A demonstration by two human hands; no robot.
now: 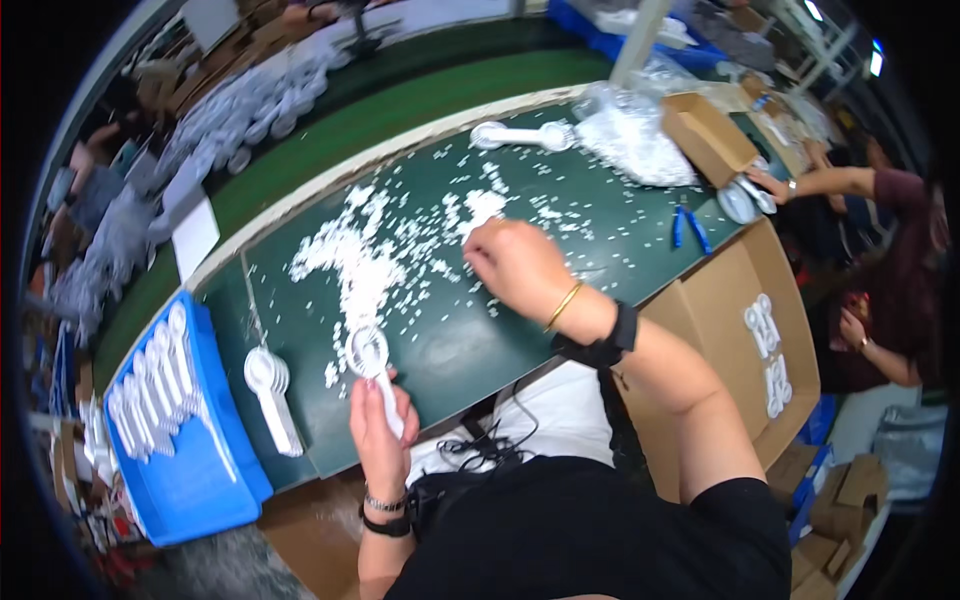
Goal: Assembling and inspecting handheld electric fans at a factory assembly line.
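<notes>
My left hand (381, 425) is closed round the handle of a white plastic part with a round head (368, 350), held at the table's near edge. Its head faces up, beside a scattered heap of tiny white pieces (365, 275). Over the table, my right hand (515, 262) has its fingers pinched together by a smaller cluster of white pieces (484, 204). Whether a piece is between those fingertips is too small to tell. A stack of similar round-headed parts (270, 395) lies left of my left hand.
A blue tray (200, 500) of round-headed parts stands at the left. Farther off lie another white part (522, 136), a clear plastic bag (635, 140) and blue-handled pliers (691, 230). An open cardboard box (700, 320) is at the right, near a co-worker's hand (770, 186).
</notes>
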